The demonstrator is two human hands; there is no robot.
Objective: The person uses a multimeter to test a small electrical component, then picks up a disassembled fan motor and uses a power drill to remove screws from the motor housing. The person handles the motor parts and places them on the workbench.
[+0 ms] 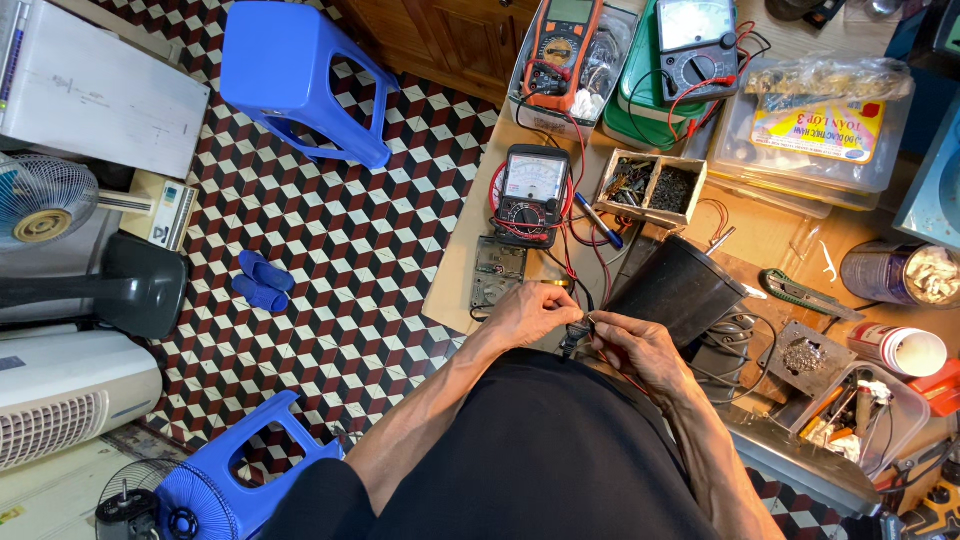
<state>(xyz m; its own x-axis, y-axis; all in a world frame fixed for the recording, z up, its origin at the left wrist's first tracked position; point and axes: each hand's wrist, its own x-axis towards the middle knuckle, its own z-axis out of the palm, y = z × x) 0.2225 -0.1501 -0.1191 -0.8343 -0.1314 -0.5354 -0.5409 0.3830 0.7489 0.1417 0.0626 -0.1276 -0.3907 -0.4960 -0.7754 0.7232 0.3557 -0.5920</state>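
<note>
We find the surface crowded. Along the top of the frame, an orange multimeter, a black meter and stacked plastic boxes close the far edge. At centre, an analog meter, a screw tray and a black cylinder stand near together. We note bare wood only right of the tray. At lower right, a clear tub blocks passage.

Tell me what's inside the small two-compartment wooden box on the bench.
The wooden box holds dark screws and small metal bits, mixed in the left compartment, finer in the right. Anything beneath them is covered.
</note>
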